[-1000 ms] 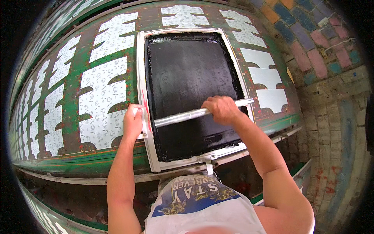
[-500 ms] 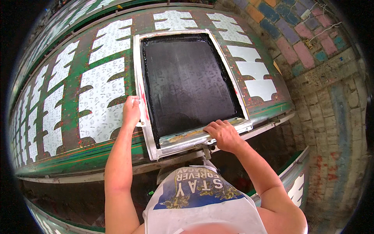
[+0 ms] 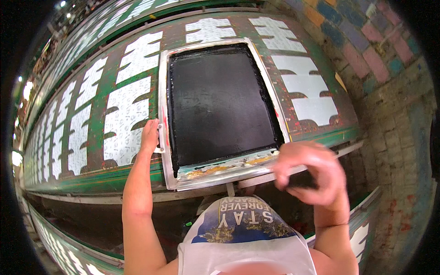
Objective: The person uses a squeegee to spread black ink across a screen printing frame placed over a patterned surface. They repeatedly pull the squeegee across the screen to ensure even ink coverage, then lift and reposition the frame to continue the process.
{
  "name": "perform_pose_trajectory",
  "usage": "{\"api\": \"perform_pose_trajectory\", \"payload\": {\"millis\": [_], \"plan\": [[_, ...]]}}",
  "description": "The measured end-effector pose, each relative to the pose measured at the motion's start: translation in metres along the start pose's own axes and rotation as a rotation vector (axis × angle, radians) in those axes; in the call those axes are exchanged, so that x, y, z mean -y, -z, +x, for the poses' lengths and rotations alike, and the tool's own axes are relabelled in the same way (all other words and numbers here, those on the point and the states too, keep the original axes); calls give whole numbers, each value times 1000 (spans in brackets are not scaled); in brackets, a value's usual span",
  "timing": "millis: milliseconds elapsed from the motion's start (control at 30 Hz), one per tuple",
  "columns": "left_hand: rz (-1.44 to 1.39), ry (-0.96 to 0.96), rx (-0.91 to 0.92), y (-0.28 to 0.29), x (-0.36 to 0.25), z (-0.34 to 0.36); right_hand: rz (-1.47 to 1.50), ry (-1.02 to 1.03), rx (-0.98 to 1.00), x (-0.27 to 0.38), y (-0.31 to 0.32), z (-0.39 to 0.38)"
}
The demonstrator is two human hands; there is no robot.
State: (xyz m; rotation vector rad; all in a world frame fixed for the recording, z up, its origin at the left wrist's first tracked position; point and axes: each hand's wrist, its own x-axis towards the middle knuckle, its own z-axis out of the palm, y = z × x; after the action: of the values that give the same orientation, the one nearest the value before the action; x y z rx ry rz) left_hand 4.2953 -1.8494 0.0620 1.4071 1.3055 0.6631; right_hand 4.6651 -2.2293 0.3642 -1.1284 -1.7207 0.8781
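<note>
A printing screen with a white frame (image 3: 163, 82) holds black ink (image 3: 215, 101) and lies over the long table. My left hand (image 3: 149, 135) is closed on the white handle (image 3: 160, 149) at the frame's left side. A metal squeegee bar (image 3: 220, 172) lies along the screen's near edge, smeared with colour. My right hand (image 3: 311, 174) is raised just right of the bar's end, blurred, with fingers loosely curled, thumb apart and no object visible in it.
White cut panels, many faintly printed (image 3: 126, 119) and some plain (image 3: 311, 112), lie in rows on the green-brown table (image 3: 325, 135). Another such table runs along the far side. A worn brick floor with coloured blocks (image 3: 366, 64) is at the right.
The bar moved from mid-screen down to the near edge under my right hand, which has since let go and lifted away rightward. My left hand stays on the handle.
</note>
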Motion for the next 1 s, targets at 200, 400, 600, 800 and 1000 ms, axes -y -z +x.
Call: {"api": "perform_pose_trajectory", "payload": {"millis": [200,400,600,800,1000], "plan": [[235,-32,-112,-2,-7,-4,275,594,168,60,77,-9],[527,-76,-206,-1,-5,2,146,510,373,70,125,-35],[701,-199,-233,-7,-18,-9,-43,672,-140,69,107,-62],[747,-201,-230,-5,-19,-5,88,659,-295,70,103,-70],[626,-369,-246,-8,-15,-4,286,418,-214,83,105,-63]]}}
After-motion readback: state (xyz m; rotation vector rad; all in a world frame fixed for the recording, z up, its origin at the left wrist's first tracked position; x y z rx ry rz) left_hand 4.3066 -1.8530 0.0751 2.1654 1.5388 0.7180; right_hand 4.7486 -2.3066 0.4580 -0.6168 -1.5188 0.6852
